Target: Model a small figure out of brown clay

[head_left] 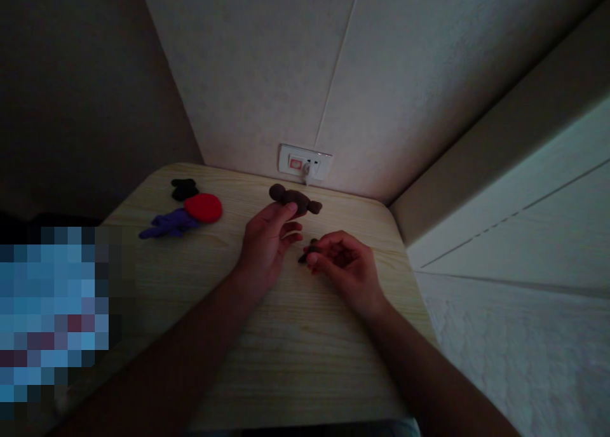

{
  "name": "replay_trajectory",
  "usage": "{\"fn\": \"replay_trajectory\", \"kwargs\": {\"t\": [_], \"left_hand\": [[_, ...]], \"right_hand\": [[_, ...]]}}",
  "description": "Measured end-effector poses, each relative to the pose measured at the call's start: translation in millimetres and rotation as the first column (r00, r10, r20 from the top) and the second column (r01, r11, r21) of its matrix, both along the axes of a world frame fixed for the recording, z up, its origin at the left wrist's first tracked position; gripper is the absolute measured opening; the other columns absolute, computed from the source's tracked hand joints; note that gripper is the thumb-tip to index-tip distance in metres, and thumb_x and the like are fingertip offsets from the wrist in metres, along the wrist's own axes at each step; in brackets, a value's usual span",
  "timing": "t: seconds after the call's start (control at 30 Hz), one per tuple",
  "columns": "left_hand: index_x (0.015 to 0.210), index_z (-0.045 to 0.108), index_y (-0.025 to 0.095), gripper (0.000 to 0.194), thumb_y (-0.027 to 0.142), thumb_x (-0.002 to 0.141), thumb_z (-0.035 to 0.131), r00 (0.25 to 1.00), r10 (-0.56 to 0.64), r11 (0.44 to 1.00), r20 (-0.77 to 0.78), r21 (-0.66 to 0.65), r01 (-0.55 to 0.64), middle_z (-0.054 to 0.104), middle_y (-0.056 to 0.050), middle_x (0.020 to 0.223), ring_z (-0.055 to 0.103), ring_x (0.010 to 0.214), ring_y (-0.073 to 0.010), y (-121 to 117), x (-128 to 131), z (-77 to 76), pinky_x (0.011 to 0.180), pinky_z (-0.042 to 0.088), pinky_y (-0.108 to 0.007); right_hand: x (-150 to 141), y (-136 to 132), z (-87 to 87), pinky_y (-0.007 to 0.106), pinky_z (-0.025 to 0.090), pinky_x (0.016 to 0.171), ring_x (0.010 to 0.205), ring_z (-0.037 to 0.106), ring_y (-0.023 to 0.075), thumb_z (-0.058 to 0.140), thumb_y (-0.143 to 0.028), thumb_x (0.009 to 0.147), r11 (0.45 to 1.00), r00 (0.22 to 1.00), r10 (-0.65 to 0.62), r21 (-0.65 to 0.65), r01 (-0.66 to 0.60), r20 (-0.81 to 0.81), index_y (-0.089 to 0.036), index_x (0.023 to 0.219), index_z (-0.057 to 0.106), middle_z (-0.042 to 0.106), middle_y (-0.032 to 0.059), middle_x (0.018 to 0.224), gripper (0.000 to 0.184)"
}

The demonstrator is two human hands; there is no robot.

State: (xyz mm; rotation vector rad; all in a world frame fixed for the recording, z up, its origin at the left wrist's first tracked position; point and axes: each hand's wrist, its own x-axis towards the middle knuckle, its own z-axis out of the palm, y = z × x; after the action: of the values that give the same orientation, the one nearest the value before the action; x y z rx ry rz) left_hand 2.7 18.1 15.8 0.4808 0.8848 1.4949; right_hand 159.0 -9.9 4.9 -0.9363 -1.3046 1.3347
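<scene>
My left hand [264, 243] grips a brown clay figure [296, 199] between thumb and fingers. A round ball forms one end of the figure and a smaller lump the other. Lower and to the right, my right hand [345, 262] pinches a small dark piece [313, 249], probably clay too, above the wooden tabletop [286, 361]. The two hands are apart. On the table's left lie a red clay disc [203, 208], a purple clay lump [169, 223] with a drawn-out end, and a black clay lump [185, 188].
A wall socket [305, 162] with a plug in it sits just above the table's back edge. Pale wall panels rise behind and at the right. A white quilted surface [519, 354] lies lower right. Something at the left is blurred into blocks.
</scene>
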Motion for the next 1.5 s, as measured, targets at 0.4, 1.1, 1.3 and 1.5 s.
{"fn": "replay_trajectory", "kwargs": {"t": [0.4,1.1,1.3,1.5], "left_hand": [[0.087,0.073,0.018,0.035,0.036,0.065,0.093,0.999,0.045,0.999,-0.007,-0.009,-0.045,0.079,-0.005,0.094,0.064,0.071,-0.0131,0,-2,-0.7,0.063,0.051,-0.024],[0.09,0.076,0.017,0.031,0.038,0.072,0.089,0.992,0.014,1.0,-0.125,0.027,-0.011,0.079,-0.007,0.094,0.063,0.068,-0.0125,-4,6,-2.4,0.061,0.052,-0.025],[0.089,0.075,0.017,0.029,0.039,0.073,0.087,0.981,0.022,1.0,-0.192,0.026,-0.017,0.077,-0.006,0.09,0.061,0.064,-0.0133,-8,13,-3.3,0.055,0.048,-0.025],[0.085,0.076,0.017,0.022,0.036,0.078,0.085,0.956,0.087,0.992,-0.28,0.112,-0.058,0.077,-0.005,0.083,0.066,0.071,-0.0148,-8,16,-8.3,0.062,0.047,-0.024]], "right_hand": [[3,2,-6.5,0.034,0.069,0.09,0.089,0.078,0.0161,0.102,-0.032,0.068,0.996,0.997,0.044,-0.078,-0.048,-0.06,-0.026,0.108,0.079,0.082,0.0006,0.097,0.046],[3,-3,-12.5,0.034,0.065,0.078,0.08,0.077,0.0192,0.088,-0.034,0.087,0.976,0.955,-0.096,0.216,0.035,0.281,-0.026,0.106,0.084,0.086,0.0063,0.099,0.021],[2,-5,-6.6,0.031,0.061,0.067,0.068,0.07,0.0165,0.085,-0.029,0.09,0.896,0.894,-0.186,0.443,-0.015,0.408,-0.027,0.108,0.085,0.081,0.0029,0.084,0.018],[-3,-8,-5.3,0.03,0.063,0.069,0.071,0.068,0.0155,0.078,-0.022,0.095,0.807,0.857,-0.283,0.59,-0.031,0.432,-0.028,0.123,0.082,0.079,0.0048,0.094,0.028]]}}
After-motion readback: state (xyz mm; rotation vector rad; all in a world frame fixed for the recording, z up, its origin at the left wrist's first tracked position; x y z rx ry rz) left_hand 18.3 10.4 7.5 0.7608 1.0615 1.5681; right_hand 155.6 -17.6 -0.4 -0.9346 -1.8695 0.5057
